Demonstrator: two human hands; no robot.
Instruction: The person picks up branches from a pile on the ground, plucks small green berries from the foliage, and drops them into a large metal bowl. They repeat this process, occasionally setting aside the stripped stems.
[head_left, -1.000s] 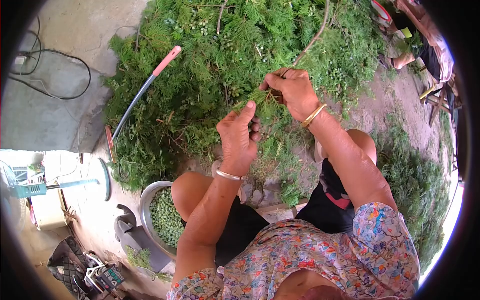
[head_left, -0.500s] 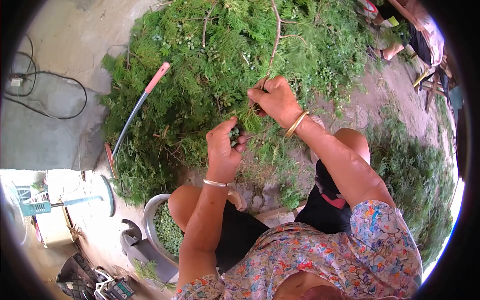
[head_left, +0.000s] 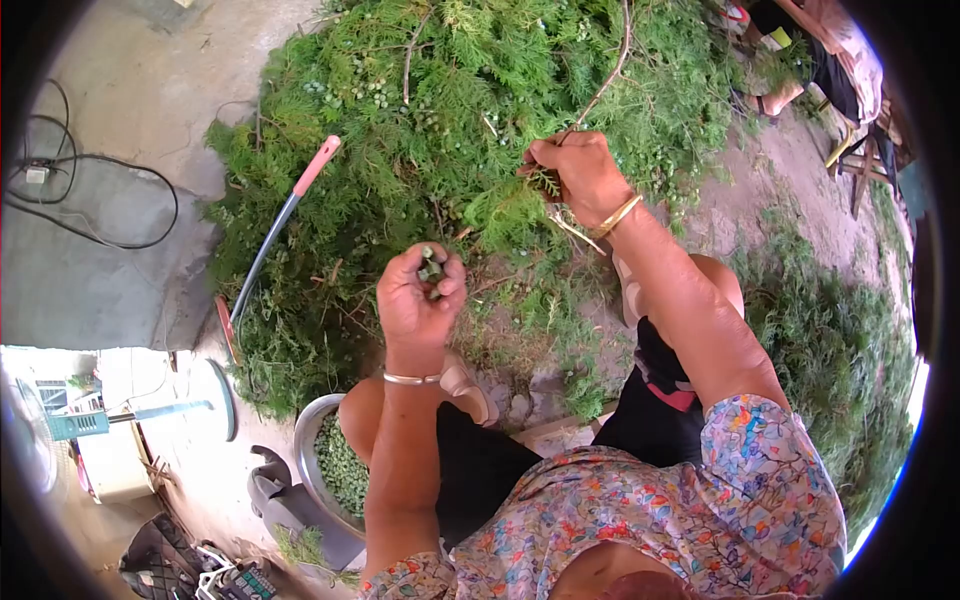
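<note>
My left hand (head_left: pixel 420 292) is curled, palm up, around a few small green cones (head_left: pixel 430 270). Higher and to the right, my right hand (head_left: pixel 585 178) grips a leafy conifer branch (head_left: pixel 612 75); its bare brown stem runs up from the fingers and a green spray hangs below them. Both hands are over a big heap of cut conifer branches (head_left: pixel 390 140) dotted with pale green cones. Beside my left knee, a metal basin (head_left: pixel 303 440) holds many loose green cones.
A tool with a pink-ended handle (head_left: pixel 268 240) leans on the heap's left side. Black cable (head_left: pixel 150 243) lies on the concrete at left. More greenery (head_left: pixel 830 340) covers the ground at right. Another person's foot (head_left: pixel 782 98) shows at upper right, near a wooden stool (head_left: pixel 860 165).
My left hand has drawn down and left, away from the branch, with cones in it. My right hand has shifted up and right, and the branch's stem tilts further right.
</note>
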